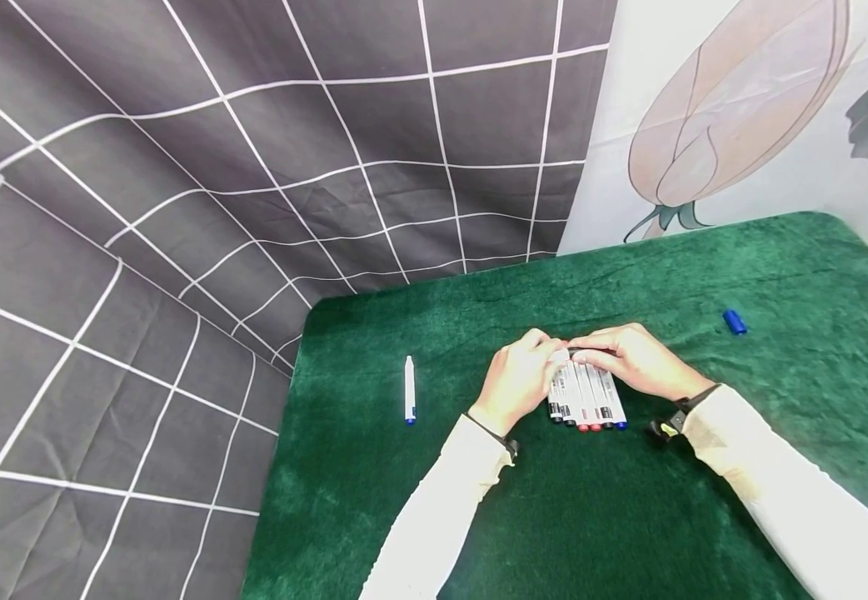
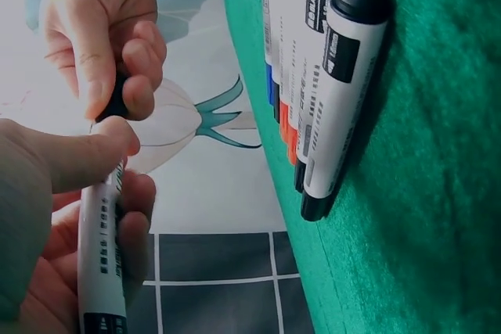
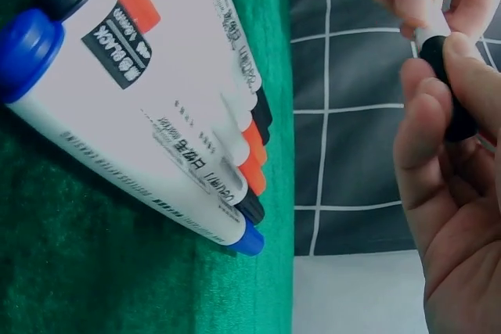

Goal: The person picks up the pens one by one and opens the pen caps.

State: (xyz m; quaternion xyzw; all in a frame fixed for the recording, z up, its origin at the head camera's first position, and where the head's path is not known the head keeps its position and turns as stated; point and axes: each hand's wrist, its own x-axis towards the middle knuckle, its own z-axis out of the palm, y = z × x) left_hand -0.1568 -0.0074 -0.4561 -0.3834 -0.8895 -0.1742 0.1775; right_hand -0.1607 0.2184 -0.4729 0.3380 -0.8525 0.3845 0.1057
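Note:
My left hand grips a white marker with a black label at its lower end, fingers wrapped around the barrel. A black cap is pinched between the thumb and fingers of my right hand, at the marker's end. Whether the cap is seated or apart from the barrel cannot be told, as fingertips cover the join. Below both hands, a row of white markers with black, red and blue ends lies side by side on the green cloth.
A white marker with a blue end lies alone on the left, its narrow white tip bare. Far right lies a loose blue cap. Grey gridded fabric and a flower-printed white sheet hang behind the table.

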